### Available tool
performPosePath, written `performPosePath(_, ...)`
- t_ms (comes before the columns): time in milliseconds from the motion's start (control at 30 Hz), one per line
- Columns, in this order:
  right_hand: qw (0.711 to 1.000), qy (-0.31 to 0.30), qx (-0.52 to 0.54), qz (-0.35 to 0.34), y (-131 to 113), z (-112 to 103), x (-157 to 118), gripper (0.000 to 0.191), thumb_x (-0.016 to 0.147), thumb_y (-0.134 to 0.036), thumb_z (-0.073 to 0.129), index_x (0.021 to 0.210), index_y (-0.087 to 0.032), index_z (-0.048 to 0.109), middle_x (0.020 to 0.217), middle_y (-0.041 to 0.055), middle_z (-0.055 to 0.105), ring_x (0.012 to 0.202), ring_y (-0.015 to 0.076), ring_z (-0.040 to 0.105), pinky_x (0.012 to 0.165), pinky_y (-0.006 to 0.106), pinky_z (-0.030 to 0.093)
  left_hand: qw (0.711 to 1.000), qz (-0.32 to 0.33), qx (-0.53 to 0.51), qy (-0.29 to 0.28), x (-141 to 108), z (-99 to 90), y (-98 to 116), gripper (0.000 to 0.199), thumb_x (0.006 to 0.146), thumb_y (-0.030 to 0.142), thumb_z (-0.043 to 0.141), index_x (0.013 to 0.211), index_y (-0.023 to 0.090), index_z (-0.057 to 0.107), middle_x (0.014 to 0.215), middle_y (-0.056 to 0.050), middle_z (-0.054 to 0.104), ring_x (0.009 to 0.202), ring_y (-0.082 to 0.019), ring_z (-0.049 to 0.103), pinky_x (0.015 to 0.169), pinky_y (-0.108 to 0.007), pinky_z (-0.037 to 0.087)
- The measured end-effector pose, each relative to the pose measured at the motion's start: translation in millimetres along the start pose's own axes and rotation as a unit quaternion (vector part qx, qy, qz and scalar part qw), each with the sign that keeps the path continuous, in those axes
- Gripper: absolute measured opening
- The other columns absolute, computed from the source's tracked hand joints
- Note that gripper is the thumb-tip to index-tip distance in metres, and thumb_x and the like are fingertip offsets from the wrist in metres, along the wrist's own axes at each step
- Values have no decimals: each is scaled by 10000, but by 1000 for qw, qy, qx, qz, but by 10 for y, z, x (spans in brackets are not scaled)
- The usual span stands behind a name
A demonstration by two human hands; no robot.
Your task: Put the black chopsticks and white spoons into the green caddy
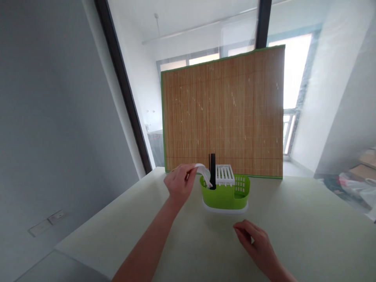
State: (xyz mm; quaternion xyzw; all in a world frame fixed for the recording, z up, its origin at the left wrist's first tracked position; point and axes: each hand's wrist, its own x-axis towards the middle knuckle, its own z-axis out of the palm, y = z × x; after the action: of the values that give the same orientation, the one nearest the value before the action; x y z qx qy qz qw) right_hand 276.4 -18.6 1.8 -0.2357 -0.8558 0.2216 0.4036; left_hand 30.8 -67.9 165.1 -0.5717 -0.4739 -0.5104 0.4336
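Observation:
My left hand [180, 182] is closed around the end of a white spoon [201, 170], which tilts down to the right over the left end of a green caddy [219, 199]. The spoon's lower part reaches the caddy's left compartment; whether it touches the bottom is hidden. Just right of the spoon stands a long, flat black utensil [213, 172], with a thinner black stick beside it. A white slotted rack [225, 174] sits across the caddy's top. In front of the caddy, my right hand [254, 239] hovers with thumb and fingers pinched together, nothing visible in them.
The caddy stands on a pale table [293, 219]. Behind it a bamboo mat [223, 113] with green edging leans upright against a glass partition. A grey wall [58, 117] with a socket is on the left. Bags and boxes [357, 182] lie beyond the table's right edge.

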Motion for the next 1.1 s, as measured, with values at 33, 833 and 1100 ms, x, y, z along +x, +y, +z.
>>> performPosePath(33, 1000, -3, -1, -3, 2, 3, -5, 184, 912, -294, 428, 901, -206, 590, 694, -3, 551, 583, 111, 507, 563, 207, 391, 1000, -4, 6, -3, 47, 65, -79, 111, 837, 277, 568, 849, 175, 611, 683, 13, 635, 581, -73, 551, 583, -179, 395)
performPosePath(833, 997, -63, -38, -35, 71, 25, -8, 173, 929, -272, 403, 906, -216, 566, 707, -9, 547, 595, 113, 493, 581, 228, 350, 942, -129, 34, -307, -652, 902, -563, 286, 898, 410, 419, 916, 200, 612, 762, -7, 656, 648, -114, 571, 536, -208, 295)
performPosePath(1100, 997, -65, -33, -35, 109, 51, -15, 155, 924, -267, 421, 897, -223, 566, 713, -11, 559, 609, 111, 509, 589, 221, 354, 930, -177, 32, -322, -641, 867, -556, 253, 851, 372, 509, 1037, 223, 592, 785, 17, 659, 644, -114, 572, 549, -206, 315)
